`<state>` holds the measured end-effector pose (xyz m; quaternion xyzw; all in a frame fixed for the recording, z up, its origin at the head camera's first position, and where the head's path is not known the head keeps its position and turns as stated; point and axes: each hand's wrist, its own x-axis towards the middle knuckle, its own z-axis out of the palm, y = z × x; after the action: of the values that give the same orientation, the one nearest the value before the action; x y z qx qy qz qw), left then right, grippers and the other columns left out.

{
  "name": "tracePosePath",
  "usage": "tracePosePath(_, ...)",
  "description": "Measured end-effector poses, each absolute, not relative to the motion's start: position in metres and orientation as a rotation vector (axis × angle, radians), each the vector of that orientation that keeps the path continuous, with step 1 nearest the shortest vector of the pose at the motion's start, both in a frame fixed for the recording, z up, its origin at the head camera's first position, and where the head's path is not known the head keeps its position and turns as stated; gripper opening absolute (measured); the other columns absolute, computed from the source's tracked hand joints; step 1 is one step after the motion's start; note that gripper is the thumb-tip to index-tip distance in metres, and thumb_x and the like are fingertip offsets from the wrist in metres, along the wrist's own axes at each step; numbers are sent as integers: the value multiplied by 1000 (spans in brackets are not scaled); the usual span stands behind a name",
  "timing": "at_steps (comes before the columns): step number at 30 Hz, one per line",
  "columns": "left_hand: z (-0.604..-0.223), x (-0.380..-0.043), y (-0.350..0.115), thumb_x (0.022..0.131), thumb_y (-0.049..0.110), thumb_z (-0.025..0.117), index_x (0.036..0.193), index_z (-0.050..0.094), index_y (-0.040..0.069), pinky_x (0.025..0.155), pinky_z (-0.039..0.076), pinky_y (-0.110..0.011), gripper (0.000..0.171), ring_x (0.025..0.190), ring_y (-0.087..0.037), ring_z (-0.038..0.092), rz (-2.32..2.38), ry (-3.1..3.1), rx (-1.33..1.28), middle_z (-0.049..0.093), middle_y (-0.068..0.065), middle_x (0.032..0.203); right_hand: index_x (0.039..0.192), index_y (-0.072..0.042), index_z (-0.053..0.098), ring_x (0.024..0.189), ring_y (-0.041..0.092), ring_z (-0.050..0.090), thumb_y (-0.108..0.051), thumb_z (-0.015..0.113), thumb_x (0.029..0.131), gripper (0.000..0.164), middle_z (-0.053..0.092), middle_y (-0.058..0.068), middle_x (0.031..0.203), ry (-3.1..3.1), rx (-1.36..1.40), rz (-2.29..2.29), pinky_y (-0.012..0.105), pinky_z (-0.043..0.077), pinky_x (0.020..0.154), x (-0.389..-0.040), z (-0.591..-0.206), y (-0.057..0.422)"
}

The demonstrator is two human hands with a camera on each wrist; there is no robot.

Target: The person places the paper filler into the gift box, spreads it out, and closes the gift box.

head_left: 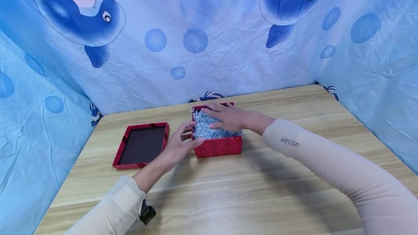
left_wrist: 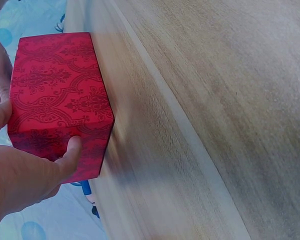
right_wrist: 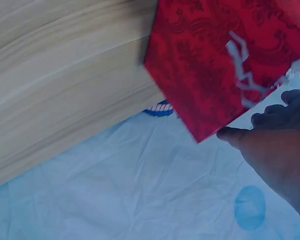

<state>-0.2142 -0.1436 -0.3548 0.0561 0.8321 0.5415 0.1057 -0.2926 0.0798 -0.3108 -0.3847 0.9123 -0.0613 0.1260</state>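
Observation:
A red patterned box (head_left: 218, 148) stands on the table, filled with pale blue shredded paper (head_left: 203, 129). My left hand (head_left: 176, 145) is at its left side, thumb by the near top corner. The left wrist view shows a straight finger against the red side wall (left_wrist: 60, 85). Over the paper my right hand (head_left: 231, 117) spreads its fingers, palm down, fingertips toward the far left of the box. In the right wrist view a strand of paper (right_wrist: 240, 70) hangs down the outer wall. Left of the box lies its red lid (head_left: 143, 144), dark inside facing up.
The wooden table (head_left: 209, 198) runs back to a blue curtain (head_left: 130, 82) printed with dolphins, which also hangs at both sides. A small black device (head_left: 147, 212) is strapped at the left wrist.

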Motion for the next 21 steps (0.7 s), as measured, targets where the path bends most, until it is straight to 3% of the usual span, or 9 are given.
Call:
tracePosePath(14, -354, -213, -142, 82, 35, 75, 144, 37, 29, 96, 49, -45, 73, 134, -32, 36, 1597, 2449, 138, 36, -5, 146, 155, -26, 3, 147, 25, -6, -48, 47, 98, 76, -4, 3, 162, 2714, -1068, -252, 61, 1, 113, -297, -306, 115)
tracePosePath(21, -354, -213, -142, 82, 34, 76, 144, 37, 29, 95, 49, -45, 73, 134, -32, 36, 1605, 2446, 135, 37, -5, 146, 156, -20, 5, 148, 28, -3, -47, 44, 100, 73, -3, 6, 162, 2769, -1070, -315, 62, 0, 113, -303, -304, 135)
